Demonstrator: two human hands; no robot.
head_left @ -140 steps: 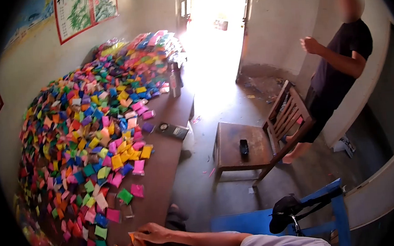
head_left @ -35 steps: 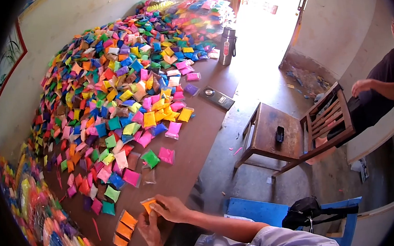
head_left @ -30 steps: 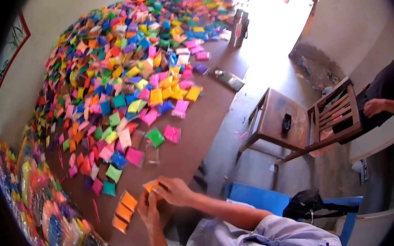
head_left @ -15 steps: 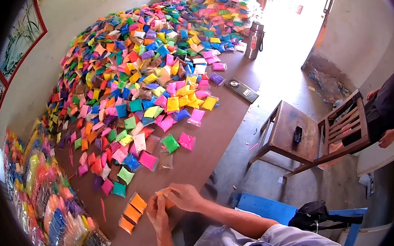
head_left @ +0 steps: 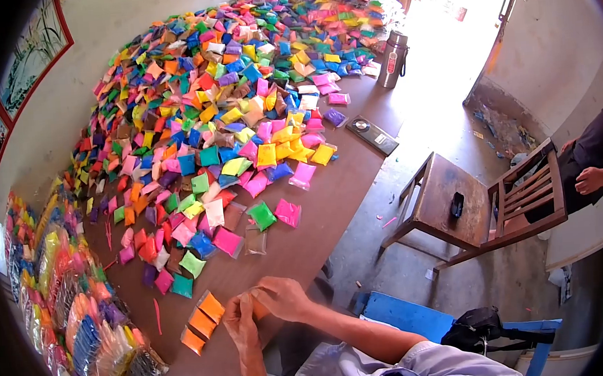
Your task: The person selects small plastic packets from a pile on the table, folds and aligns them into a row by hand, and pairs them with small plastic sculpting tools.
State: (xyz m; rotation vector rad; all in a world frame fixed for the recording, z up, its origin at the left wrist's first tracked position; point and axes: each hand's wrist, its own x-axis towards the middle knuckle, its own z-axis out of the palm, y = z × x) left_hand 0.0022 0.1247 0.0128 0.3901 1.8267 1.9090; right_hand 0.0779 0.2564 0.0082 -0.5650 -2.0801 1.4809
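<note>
Over the front edge of the brown table, my left hand [head_left: 241,322] and my right hand [head_left: 283,300] pinch a small orange packet [head_left: 259,308] between them. Most of the packet is hidden behind my fingers. Left of my left hand, a short row of orange packets [head_left: 202,323] lies side by side on the table. Beyond my hands are a teal packet [head_left: 182,286], a light green packet [head_left: 193,265] and a clear packet [head_left: 255,241].
A large heap of colourful packets [head_left: 192,126] covers much of the table [head_left: 305,236]. Bundled bags [head_left: 94,328] line the left side. A steel flask [head_left: 392,59] and a small scale [head_left: 371,135] stand at the right edge. Beyond are a wooden chair [head_left: 449,198] and a person [head_left: 593,153].
My hands stay together on the orange packet, with only slight finger movement. The person at the right has raised a hand a little. The view has shifted slightly.
</note>
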